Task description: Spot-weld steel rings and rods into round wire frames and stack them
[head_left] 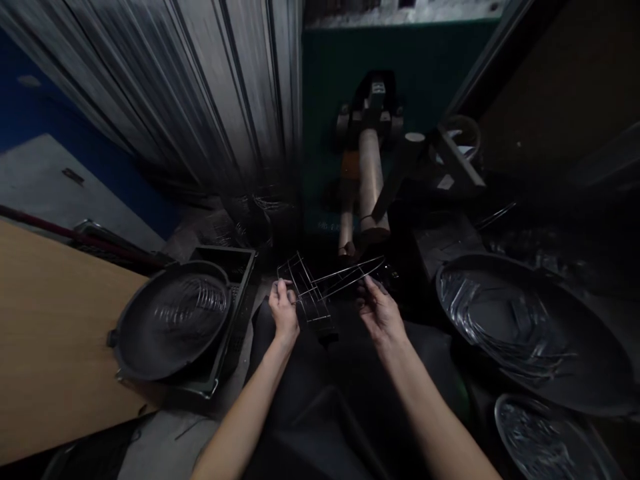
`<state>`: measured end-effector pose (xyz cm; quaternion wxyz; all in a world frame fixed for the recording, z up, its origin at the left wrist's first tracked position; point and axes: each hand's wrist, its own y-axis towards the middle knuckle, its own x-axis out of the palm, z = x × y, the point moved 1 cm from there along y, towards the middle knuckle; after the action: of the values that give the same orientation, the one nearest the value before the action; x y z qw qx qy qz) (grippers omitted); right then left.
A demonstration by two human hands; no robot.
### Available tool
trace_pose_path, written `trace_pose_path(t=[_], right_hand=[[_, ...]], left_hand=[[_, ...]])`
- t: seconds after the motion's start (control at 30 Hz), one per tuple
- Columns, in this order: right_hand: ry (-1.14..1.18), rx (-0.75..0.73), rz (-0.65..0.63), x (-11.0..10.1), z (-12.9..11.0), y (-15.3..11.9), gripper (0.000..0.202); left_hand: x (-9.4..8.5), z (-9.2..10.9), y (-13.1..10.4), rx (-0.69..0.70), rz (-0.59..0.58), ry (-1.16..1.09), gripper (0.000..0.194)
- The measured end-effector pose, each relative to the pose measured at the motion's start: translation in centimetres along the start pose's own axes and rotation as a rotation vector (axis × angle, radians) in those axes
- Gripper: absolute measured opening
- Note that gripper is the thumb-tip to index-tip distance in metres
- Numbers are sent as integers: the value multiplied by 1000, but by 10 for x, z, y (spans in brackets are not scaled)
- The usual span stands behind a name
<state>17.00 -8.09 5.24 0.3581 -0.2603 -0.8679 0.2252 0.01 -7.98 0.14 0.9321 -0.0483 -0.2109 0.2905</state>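
Between my two hands is a thin metal wire rack [313,291], with a crosswise frame at its left end and a long narrow loop running to the right. My left hand [284,308] pinches the rack's left frame between thumb and fingers. Around the tip of the loop, my right hand [380,308] closes its fingers on the wire. The rack is held in the air, just in front of a pair of metal bars, the thick electrode arm [371,180] and a thinner one [346,227] beneath it, and does not visibly touch them.
At left, a round black pan [173,347] holding wire rings rests on a dark crate [250,267]. On the right stand a large black basin [595,353] of bent wire pieces and a smaller bowl [535,440] of metal parts. A green machine body [320,100] rises ahead.
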Motion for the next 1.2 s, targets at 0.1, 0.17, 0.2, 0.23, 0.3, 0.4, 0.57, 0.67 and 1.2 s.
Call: trace_pose_path(t=[0.1, 0.17, 0.2, 0.23, 0.3, 0.4, 0.57, 0.67, 1.2], right_hand=[[32, -30, 25, 5, 4, -2, 30], [22, -42, 16, 5, 5, -3, 32], [12, -45, 10, 5, 5, -2, 32], [-1, -51, 5, 4, 6, -2, 33], [-37, -71, -3, 3, 6, -1, 32], [-63, -88, -3, 3, 8, 1, 31], [-26, -71, 25, 6, 7, 2, 33], [-66, -95, 7, 8, 6, 4, 33], [-37, -70, -6, 6, 5, 3, 29]], left_hand=[[1, -5, -1, -11, 2, 10, 39], [1, -6, 0, -8, -6, 17, 39], [0, -6, 0, -8, -10, 18, 39], [0, -5, 1, -5, -10, 16, 39], [0, -4, 1, 2, -5, 18, 38], [0, -2, 1, 12, 2, 34, 38], [3, 1, -1, -21, 12, 56, 37], [5, 4, 0, -29, 11, 57, 38], [9, 13, 8, -176, 13, -28, 29]])
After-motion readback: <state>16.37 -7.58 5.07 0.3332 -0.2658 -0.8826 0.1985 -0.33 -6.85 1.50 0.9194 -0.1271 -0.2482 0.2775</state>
